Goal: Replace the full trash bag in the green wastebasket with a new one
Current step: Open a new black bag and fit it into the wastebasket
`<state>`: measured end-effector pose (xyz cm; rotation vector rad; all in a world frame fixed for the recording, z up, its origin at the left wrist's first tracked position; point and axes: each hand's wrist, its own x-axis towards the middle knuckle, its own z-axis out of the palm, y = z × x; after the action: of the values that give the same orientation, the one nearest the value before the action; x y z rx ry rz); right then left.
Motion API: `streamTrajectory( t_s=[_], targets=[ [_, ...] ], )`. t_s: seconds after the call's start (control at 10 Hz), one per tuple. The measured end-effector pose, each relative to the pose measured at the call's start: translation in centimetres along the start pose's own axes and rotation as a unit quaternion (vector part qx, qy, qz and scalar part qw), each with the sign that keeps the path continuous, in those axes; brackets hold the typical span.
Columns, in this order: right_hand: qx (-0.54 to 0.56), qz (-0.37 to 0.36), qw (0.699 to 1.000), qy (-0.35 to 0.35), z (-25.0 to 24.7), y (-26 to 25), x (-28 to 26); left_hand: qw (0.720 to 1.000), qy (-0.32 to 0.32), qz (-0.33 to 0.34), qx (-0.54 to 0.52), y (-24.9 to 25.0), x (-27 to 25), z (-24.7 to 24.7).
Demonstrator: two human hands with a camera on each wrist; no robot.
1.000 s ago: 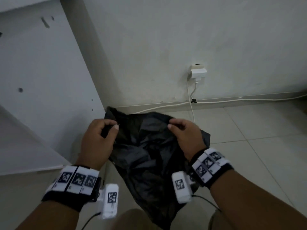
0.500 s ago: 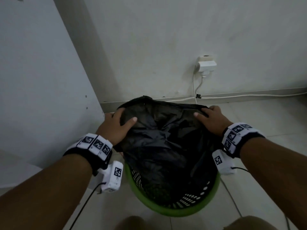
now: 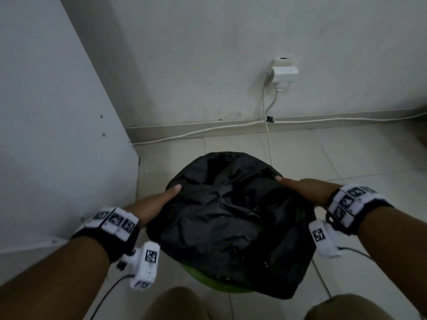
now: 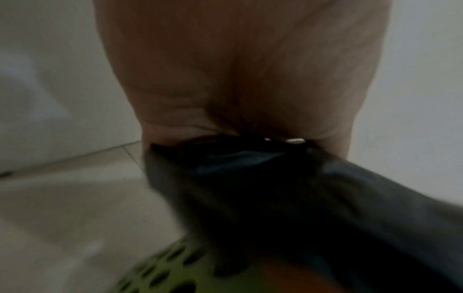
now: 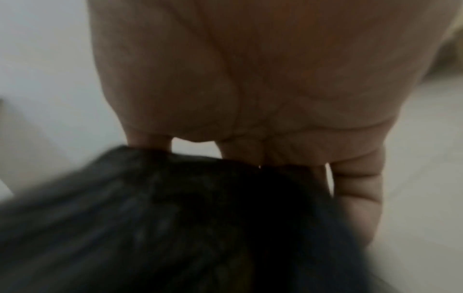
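Now two hands, left hand (image 3: 154, 204) and right hand (image 3: 307, 189), grip one bag (image 3: 226, 218), one wastebasket (image 3: 208, 281).

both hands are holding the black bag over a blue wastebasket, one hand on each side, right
Not quite: the wastebasket is green, not blue, as the head view shows below the bag's edge. The rest holds: the left hand and right hand hold the black bag over it, one on each side.

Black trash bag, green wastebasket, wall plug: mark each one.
Black trash bag (image 3: 221, 211): head view, crumpled middle.
Green wastebasket (image 3: 208, 281): head view, near rim below the bag.
Wall plug (image 3: 284, 73): head view, white body.
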<state>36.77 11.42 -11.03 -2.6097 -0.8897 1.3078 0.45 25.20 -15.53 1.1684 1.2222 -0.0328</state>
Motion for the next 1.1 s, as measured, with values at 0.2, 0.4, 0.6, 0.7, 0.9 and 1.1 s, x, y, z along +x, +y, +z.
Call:
streamTrajectory(
  t_s=[0.2,0.4,0.6,0.7,0.9,1.1],
  targets=[
    [0.208,-0.047,0.977,-0.031,4.0,5.6,-3.7,0.975,0.164,0.048,-0.144,-6.2,-2.4,2.1],
    [0.362,-0.103,0.924,0.065,10.0,7.6,-5.3,0.965,0.097,0.049,-0.239,-7.0,-7.7,7.5],
    [0.467,-0.092,0.865,0.156,12.0,5.8,-6.6,0.902,0.252,0.095,-0.336,-6.5,-6.3,7.9],
    [0.527,-0.084,0.837,0.123,12.1,5.2,-6.5,0.873,0.292,0.103,-0.376,-6.0,-5.9,7.7],
    [0.737,0.002,0.673,-0.059,10.9,6.7,-6.4,0.833,0.249,0.058,-0.491,-5.7,-6.6,8.7],
    [0.763,-0.077,0.614,-0.189,10.7,8.7,-6.4,0.777,0.103,0.097,-0.614,-7.7,-8.4,8.6]
  ],
)
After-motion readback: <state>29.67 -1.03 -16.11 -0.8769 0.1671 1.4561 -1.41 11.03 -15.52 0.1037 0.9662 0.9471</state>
